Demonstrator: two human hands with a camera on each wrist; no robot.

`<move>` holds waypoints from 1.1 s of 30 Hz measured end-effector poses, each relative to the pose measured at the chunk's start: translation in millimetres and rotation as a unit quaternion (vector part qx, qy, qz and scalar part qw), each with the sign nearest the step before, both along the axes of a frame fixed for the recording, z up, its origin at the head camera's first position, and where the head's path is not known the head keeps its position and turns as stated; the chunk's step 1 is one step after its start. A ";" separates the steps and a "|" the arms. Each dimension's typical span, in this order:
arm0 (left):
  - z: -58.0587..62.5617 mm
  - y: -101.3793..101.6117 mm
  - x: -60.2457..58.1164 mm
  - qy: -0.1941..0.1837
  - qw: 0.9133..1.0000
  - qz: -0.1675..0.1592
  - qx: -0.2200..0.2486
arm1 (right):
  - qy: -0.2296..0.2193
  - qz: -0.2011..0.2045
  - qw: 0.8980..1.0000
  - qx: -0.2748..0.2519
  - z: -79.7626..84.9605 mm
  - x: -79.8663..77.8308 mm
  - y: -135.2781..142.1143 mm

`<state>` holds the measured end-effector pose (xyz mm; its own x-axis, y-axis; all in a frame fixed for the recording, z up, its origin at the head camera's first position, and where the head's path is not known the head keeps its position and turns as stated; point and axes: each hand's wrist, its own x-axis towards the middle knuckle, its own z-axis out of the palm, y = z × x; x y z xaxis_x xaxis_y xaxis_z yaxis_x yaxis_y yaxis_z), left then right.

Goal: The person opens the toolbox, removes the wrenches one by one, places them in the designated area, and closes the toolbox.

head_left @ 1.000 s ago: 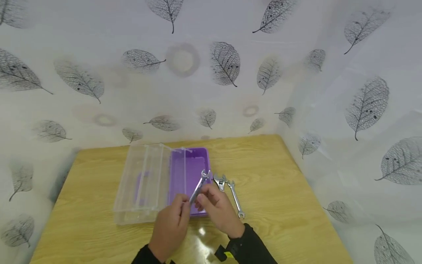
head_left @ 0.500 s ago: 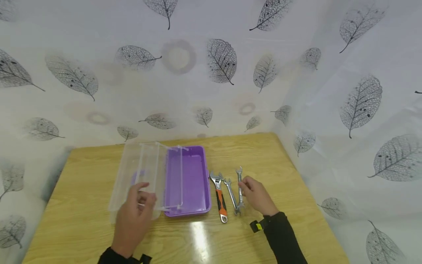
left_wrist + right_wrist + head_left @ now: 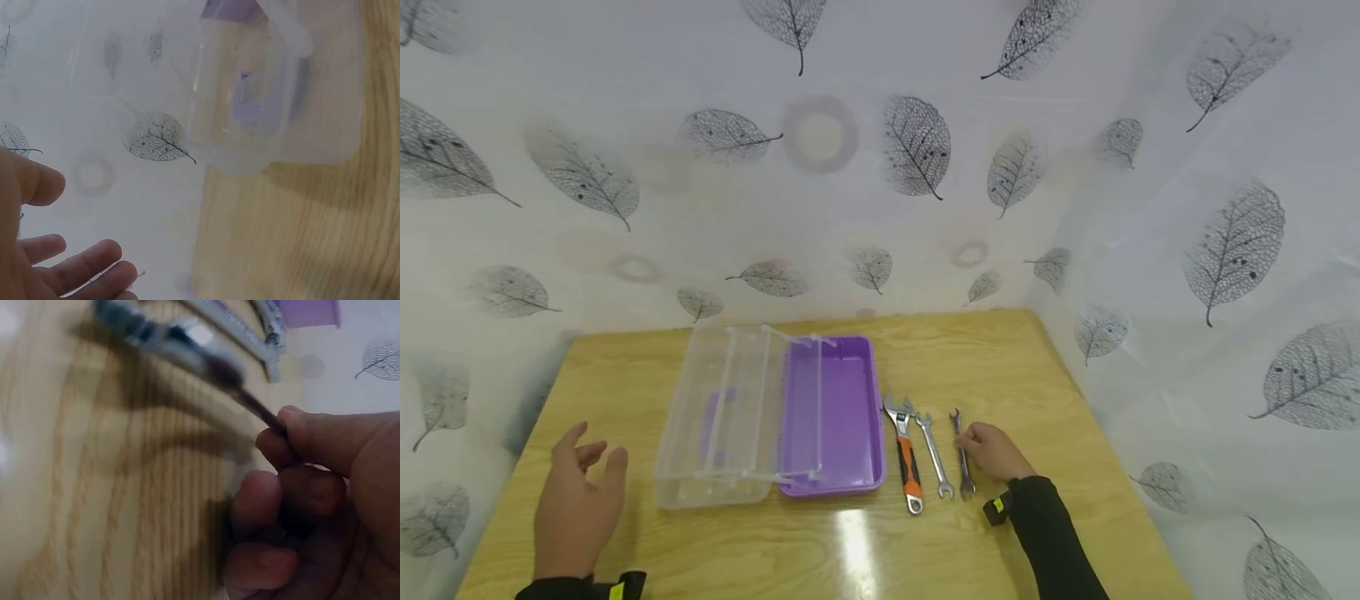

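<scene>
My right hand [image 3: 997, 452] pinches a small double-ended spanner [image 3: 966, 475] between thumb and forefinger, at the right end of a row of tools. Up close in the right wrist view, the spanner [image 3: 194, 347] is blurred and angles away from my fingertips. To its left lies another open-ended spanner [image 3: 935, 458], and beyond that an adjustable wrench [image 3: 907, 467] with an orange and black handle. My left hand [image 3: 578, 504] is off to the left over the table, fingers loosely bent and holding nothing; the left wrist view shows its spread fingers [image 3: 94, 262].
A purple box [image 3: 842, 482] stands mid-table, its clear plastic lid [image 3: 696, 417] swung back to the left. The wooden table [image 3: 1015, 375] meets leaf-printed sheeting [image 3: 917, 250] at the back and right.
Both hands were at a spanner over the box. My right hand has carried it right, beside the other tools, first overlapping the middle spanner, now apart from it. My left hand has withdrawn left.
</scene>
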<state>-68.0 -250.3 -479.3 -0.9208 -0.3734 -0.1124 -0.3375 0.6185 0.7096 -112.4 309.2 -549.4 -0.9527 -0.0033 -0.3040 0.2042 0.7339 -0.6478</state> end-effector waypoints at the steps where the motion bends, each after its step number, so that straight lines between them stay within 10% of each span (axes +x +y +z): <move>1: -4.7 -3.0 -1.1 -0.008 1.000 -0.016 -0.011 | 0.004 0.000 1.000 0.009 -0.6 -1.2 -0.5; 9: -30.6 -5.2 -4.1 0.008 0.989 -0.121 -0.083 | 0.030 -0.008 0.995 0.090 -0.8 -8.5 -10.6; 15: -35.8 -4.7 -6.9 0.014 0.989 -0.131 -0.066 | 0.051 0.002 0.992 0.119 1.2 -14.8 -17.2; 23: -43.3 0.0 -1.7 -0.058 0.991 -0.097 0.067 | 0.170 -0.045 0.978 0.113 11.9 -17.4 -22.1; 33: -43.8 17.2 -6.9 0.014 0.993 -0.111 -0.048 | 0.258 0.037 0.960 0.104 28.7 -18.5 -49.1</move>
